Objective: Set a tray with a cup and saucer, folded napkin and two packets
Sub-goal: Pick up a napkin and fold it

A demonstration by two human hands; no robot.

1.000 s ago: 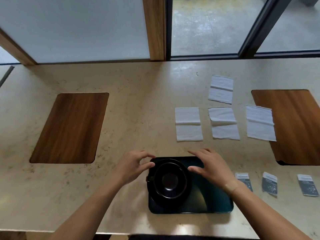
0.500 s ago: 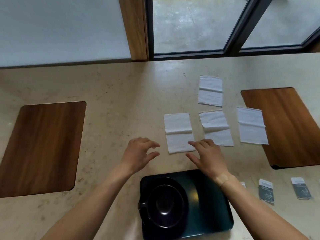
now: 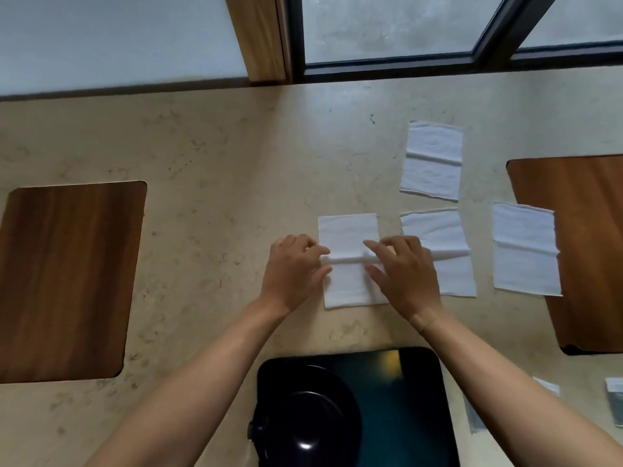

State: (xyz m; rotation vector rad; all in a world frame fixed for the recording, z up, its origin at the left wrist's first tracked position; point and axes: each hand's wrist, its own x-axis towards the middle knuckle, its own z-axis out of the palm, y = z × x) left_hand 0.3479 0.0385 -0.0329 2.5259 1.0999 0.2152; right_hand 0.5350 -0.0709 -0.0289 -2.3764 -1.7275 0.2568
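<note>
Beige worktop [image 3: 209, 156]; left hand [image 3: 291, 271] and right hand [image 3: 403, 274] pinch napkin [image 3: 349, 230] crease; tray [image 3: 414, 416] near edge, below napkin.

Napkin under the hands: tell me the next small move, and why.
Probably fold it in half along its middle crease. Both hands, left and right, lie on the leftmost napkin at that crease, and it lies unfolded on the counter. The tray carries only the cup so far.
</note>
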